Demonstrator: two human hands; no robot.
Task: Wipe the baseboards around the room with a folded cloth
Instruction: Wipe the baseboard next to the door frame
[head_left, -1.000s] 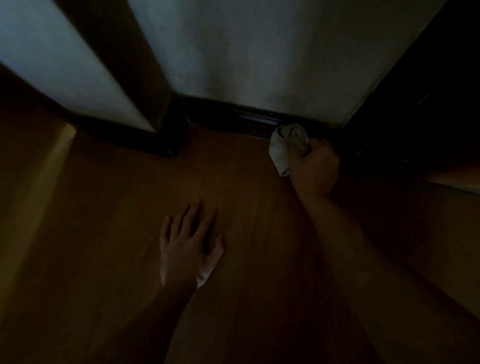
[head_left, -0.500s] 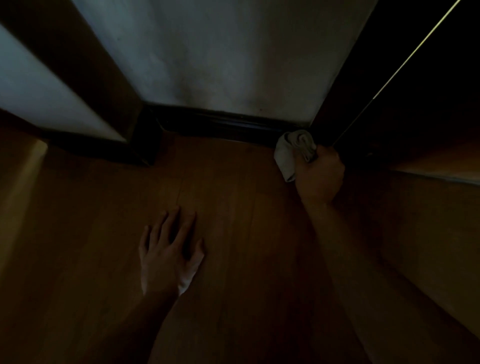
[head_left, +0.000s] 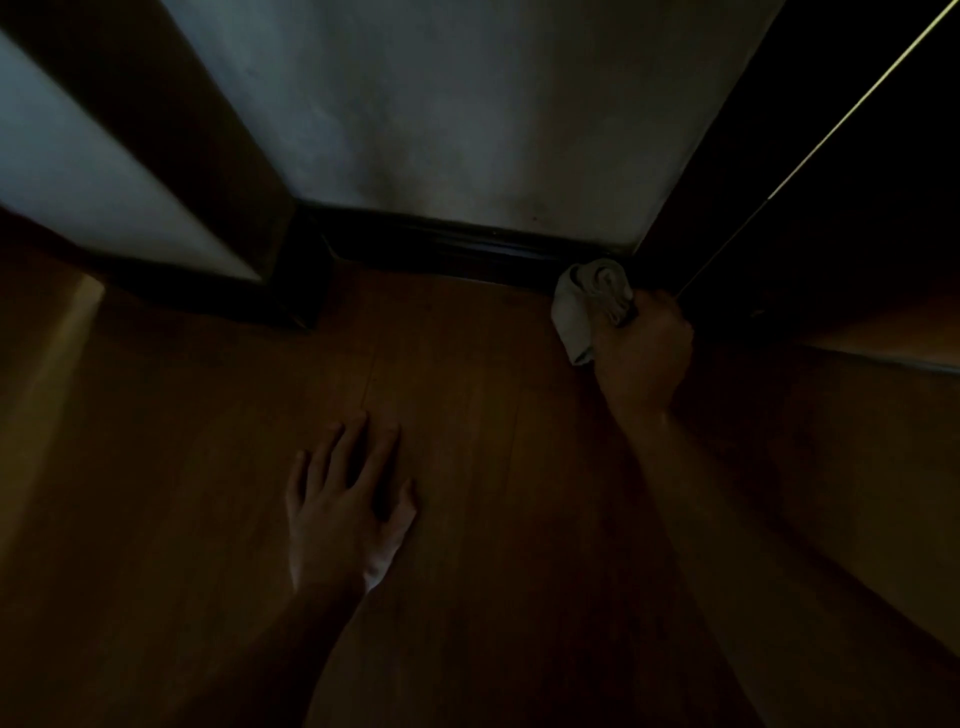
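The scene is very dim. My right hand (head_left: 643, 353) grips a bunched pale cloth (head_left: 587, 301) and holds it against the right end of the dark baseboard (head_left: 457, 244), in the corner where the pale wall meets a dark door frame. My left hand (head_left: 343, 504) lies flat on the wooden floor, fingers spread, well to the left of the cloth and nearer to me.
A wooden floor (head_left: 493, 415) fills the lower view. A pale wall (head_left: 467, 114) rises behind the baseboard. A dark post or wall corner (head_left: 291, 280) juts out at left. A dark door frame (head_left: 753, 208) stands at right.
My right hand and the cloth have stayed at the corner end of the baseboard. My left hand stays flat on the floor. The view has shifted to the right.
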